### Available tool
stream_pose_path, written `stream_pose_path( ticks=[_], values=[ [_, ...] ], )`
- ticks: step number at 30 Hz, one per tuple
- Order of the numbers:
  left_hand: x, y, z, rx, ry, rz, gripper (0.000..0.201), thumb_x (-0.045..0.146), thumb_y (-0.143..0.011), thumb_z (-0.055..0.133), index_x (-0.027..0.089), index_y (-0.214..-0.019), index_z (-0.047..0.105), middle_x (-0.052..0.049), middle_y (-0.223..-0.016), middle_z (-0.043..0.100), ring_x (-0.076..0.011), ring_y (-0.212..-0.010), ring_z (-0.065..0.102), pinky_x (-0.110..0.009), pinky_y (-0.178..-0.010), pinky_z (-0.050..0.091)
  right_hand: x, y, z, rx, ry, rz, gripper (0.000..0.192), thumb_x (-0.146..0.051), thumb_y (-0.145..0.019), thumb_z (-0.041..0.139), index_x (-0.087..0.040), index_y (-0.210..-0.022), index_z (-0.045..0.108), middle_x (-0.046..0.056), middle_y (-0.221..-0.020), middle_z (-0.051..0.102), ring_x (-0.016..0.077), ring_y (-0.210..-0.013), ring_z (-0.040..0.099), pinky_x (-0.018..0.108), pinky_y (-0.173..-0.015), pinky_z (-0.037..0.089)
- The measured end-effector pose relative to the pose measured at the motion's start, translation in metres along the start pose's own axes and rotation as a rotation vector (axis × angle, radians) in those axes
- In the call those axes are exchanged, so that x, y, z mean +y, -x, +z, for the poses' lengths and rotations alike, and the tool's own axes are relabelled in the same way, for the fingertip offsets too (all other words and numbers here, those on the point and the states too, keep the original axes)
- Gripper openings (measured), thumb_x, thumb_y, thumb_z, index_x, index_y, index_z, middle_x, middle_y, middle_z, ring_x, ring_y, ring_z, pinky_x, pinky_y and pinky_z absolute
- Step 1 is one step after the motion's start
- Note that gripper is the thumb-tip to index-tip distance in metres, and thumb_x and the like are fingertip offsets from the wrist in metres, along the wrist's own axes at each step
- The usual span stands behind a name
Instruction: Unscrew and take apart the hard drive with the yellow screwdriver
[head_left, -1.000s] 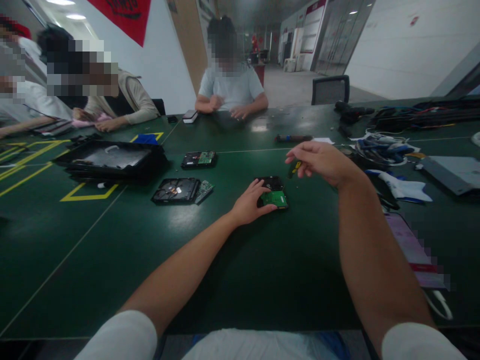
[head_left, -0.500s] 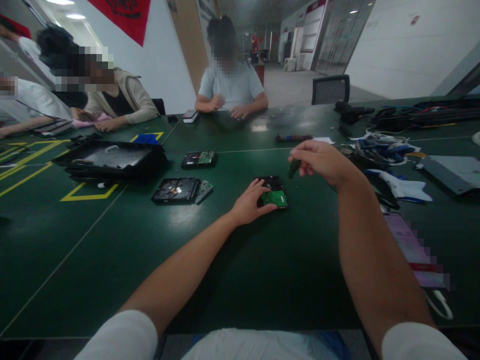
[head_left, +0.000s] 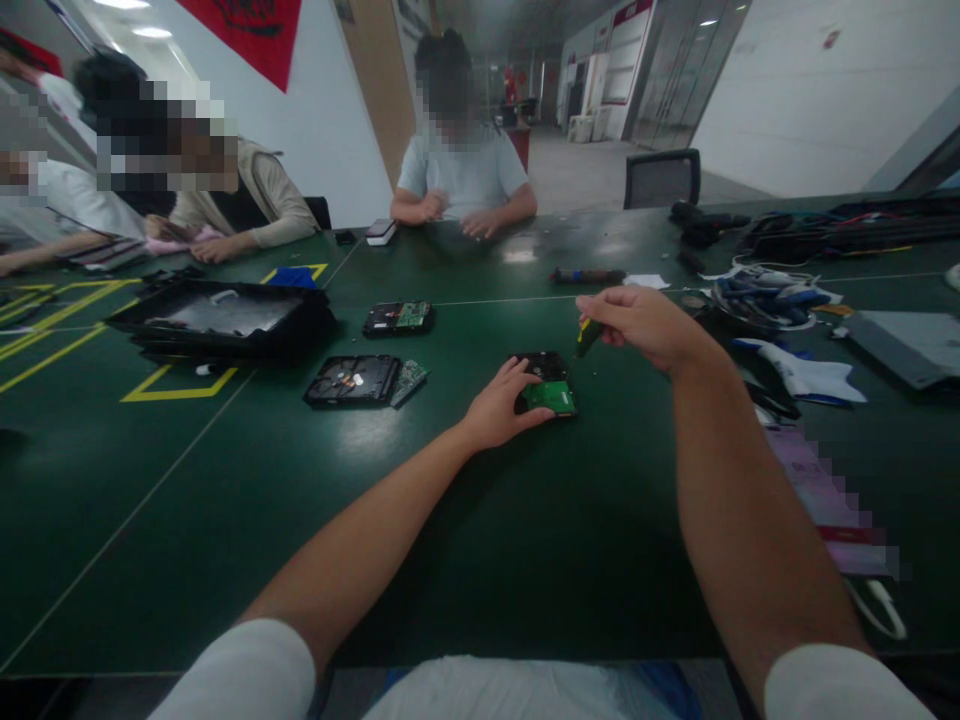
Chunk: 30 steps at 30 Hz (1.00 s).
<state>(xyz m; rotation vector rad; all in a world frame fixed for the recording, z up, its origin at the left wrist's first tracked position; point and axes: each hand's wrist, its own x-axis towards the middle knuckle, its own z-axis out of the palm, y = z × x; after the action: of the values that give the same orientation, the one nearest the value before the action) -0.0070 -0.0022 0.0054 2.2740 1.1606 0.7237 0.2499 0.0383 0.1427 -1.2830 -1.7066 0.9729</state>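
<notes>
A hard drive [head_left: 553, 394] with a green circuit board lies on the table in front of me. My left hand [head_left: 504, 403] grips it from the left, thumb along its near edge and fingers over its far side. Above the drive's right side, my right hand [head_left: 619, 312] pinches a short screwdriver [head_left: 589, 334] with a dark green and yellow handle, tilted down to the left. Its tip is too small to make out. To the left lie another hard drive [head_left: 352, 381], a loose circuit board [head_left: 409, 382] leaning by it, and a third hard drive [head_left: 397, 318] farther back.
Black trays [head_left: 225, 315] are stacked at the left. On the right are a cable bundle [head_left: 769, 298], white-and-blue gloves [head_left: 806, 372], a grey metal box [head_left: 904, 345] and a phone [head_left: 817, 490]. A dark tool [head_left: 589, 276] lies beyond my right hand. A person [head_left: 465, 180] sits opposite; others sit at the left.
My right hand has shifted slightly and the screwdriver has turned in its fingers, showing more yellow on the handle. My left hand and the hard drive look still.
</notes>
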Motion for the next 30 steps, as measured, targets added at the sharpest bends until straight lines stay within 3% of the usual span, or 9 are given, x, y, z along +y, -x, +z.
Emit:
stream_pose_path(
  ticks=[7,14,21,26,30],
  values=[
    [-0.0014,0.0004,0.0007,-0.001,-0.019,0.001,0.068,0.064,-0.094,0.074,0.024,-0.147,0.062,-0.017,-0.177,0.04,-0.0345,-0.172,0.02,-0.061,-0.135,0.032,-0.004,0.0037,0.0003,-0.077,-0.082,0.028,0.041,-0.06,-0.102,0.072,-0.021,-0.092,0.078,0.009,-0.096,0.083,0.0092,-0.05,0.055,0.026,-0.04,0.034],
    [-0.0022,0.0002,0.0013,0.007,-0.015,-0.001,0.068,0.064,-0.094,0.075,0.023,-0.146,0.063,-0.017,-0.176,0.041,-0.0349,-0.171,0.02,-0.061,-0.135,0.031,-0.0033,0.0048,0.0006,-0.112,-0.13,0.016,0.048,-0.068,-0.1,0.07,-0.022,-0.089,0.079,0.01,-0.095,0.081,0.0116,-0.056,0.06,0.026,-0.042,0.039],
    [-0.0005,0.0004,0.0001,-0.003,-0.004,-0.008,0.067,0.064,-0.094,0.075,0.024,-0.146,0.063,-0.016,-0.178,0.039,-0.0346,-0.172,0.02,-0.062,-0.135,0.032,-0.0001,0.0006,0.0005,-0.023,-0.022,0.014,0.05,-0.069,-0.097,0.075,-0.022,-0.081,0.076,0.005,-0.076,0.075,0.0116,-0.054,0.054,0.026,-0.045,0.036],
    [0.0004,0.0001,0.0007,0.002,-0.003,-0.002,0.067,0.063,-0.094,0.076,0.024,-0.146,0.063,-0.017,-0.177,0.04,-0.0349,-0.172,0.02,-0.062,-0.135,0.032,-0.0037,0.0029,0.0012,-0.057,-0.064,0.019,0.046,-0.066,-0.101,0.071,-0.022,-0.088,0.076,0.008,-0.095,0.083,0.0102,-0.052,0.053,0.026,-0.043,0.035],
    [0.001,0.0003,0.0013,0.016,0.003,0.005,0.064,0.059,-0.093,0.078,0.024,-0.145,0.063,-0.016,-0.176,0.041,-0.0347,-0.171,0.021,-0.061,-0.136,0.03,-0.0068,0.0059,0.0016,-0.094,-0.077,0.007,0.042,-0.061,-0.105,0.068,-0.022,-0.093,0.077,0.009,-0.097,0.082,0.0098,-0.052,0.054,0.026,-0.043,0.037]
  ],
)
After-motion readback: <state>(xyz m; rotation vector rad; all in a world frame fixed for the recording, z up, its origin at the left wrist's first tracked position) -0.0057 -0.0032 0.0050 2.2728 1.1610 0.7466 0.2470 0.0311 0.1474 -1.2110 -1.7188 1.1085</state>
